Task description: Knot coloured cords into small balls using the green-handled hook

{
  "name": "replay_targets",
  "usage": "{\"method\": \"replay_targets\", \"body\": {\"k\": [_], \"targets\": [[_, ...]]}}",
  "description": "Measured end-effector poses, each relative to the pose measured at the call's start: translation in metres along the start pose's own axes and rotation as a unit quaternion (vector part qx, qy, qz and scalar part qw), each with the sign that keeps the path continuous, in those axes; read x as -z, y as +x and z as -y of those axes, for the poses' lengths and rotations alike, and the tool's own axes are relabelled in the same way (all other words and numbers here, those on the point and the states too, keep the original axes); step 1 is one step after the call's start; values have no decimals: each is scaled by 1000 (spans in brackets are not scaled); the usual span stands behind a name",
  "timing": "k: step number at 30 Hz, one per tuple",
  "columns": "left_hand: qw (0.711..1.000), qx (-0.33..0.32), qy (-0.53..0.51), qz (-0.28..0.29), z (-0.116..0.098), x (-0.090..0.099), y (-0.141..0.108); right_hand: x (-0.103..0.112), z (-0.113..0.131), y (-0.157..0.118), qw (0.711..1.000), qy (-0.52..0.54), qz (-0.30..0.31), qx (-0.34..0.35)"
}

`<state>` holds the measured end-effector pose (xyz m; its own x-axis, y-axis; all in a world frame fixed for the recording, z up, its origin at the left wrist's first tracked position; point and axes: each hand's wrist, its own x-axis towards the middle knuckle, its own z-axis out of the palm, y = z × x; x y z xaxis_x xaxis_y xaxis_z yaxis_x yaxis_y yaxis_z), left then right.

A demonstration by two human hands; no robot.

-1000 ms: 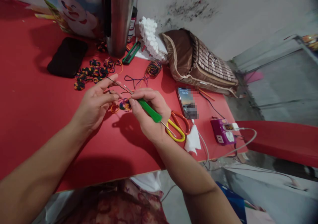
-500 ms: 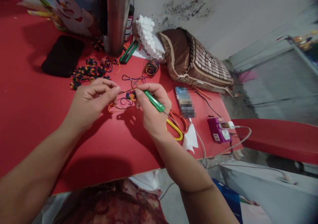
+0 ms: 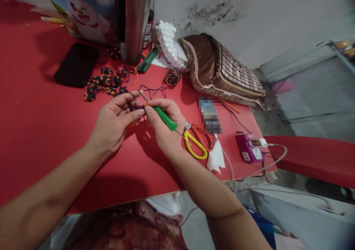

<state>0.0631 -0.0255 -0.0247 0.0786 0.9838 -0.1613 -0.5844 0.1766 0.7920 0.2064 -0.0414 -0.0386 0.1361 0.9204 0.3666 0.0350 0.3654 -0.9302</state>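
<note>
Tiny yarn piece, crowded fingertips: what could bite here

So the yarn piece (image 3: 141, 108) is right where the two hands meet, mostly hidden by fingers. Left hand (image 3: 114, 123) has its thumb and fingers closed in a narrow pinch on it, with a dark thread (image 3: 132, 94) running up by the raised forefinger. Right hand (image 3: 168, 134) is wrapped around the hook (image 3: 165, 117), green handle across the palm side of the fingers. I can't make out whether the hook's front end is inside a stitch.

My worry list:

- Dropped loop. If the left pinch slackens or the thread goes loose, a loop could slide off the hook, and with fingers covering the work you might not notice.
- Snags. The yarn ball (image 3: 172, 77) sits ahead of the right hand with loose strands straggling toward the fingertips. I can't tell if that's the same thread, but a hard tug could knot it.
- The back spike. The hook's rear metal end pokes out behind the right hand, over the scissors (image 3: 194, 136) just to its right. Swing that wrist and it could catch a handle or scratch the phone (image 3: 210, 115) further right.
- Mix-ups. The small pieces (image 3: 105, 82) lie on the table (image 3: 41, 132) just past the left hand, so a careless reach could scatter them.
</note>
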Motion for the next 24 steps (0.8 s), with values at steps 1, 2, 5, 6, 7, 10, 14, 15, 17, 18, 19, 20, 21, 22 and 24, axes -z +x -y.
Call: {"method": "replay_targets", "body": {"k": [1, 2, 5, 6, 7, 10, 14, 15, 17, 18, 19, 20, 21, 22, 24], "targets": [[1000, 3, -6, -1, -1, 0, 0, 1, 0, 0, 1000, 0, 8, 8], [1000, 6, -13, -1, -3, 0, 0, 2, -1, 0, 1000, 2, 18, 17], [1000, 5, -29, 2, -9, -2, 0, 4, -5, 2, 999, -12, 34, 39], [999, 3, -33, 2, -10, -3, 0, 4, -6, 2, 998, -22, 36, 46], [999, 4, -35, -3, -11, -4, 0, 4, -7, 2, 997, -32, 36, 52], [999, 23, -33, -30, -12, -6, 0, 4, -8, 2, 995, -51, 36, 77], [997, 50, -30, -44, -11, -6, -1, 3, -6, 1, 989, -55, 36, 129], [998, 46, -25, -40, -11, -5, 0, 3, -5, 1, 988, -56, 35, 138], [999, 35, -14, -35, -12, -4, 1, 4, -5, 1, 987, -60, 35, 142], [999, 31, -9, -36, -13, -4, 1, 4, -6, 1, 988, -61, 35, 139], [999, 27, -4, -38, -14, -3, 2, 5, -6, 1, 988, -60, 38, 133], [999, 24, 2, -42, -15, -3, 3, 6, -7, 1, 989, -60, 41, 128], [999, 19, 9, -44, -16, -3, 3, 7, -7, 1, 989, -59, 45, 125], [999, 12, 17, -44, -16, -3, 4, 7, -7, 1, 990, -59, 47, 122], [998, -11, 37, -39, -17, -2, 4, 8, -7, 1, 990, -57, 51, 117]]}}
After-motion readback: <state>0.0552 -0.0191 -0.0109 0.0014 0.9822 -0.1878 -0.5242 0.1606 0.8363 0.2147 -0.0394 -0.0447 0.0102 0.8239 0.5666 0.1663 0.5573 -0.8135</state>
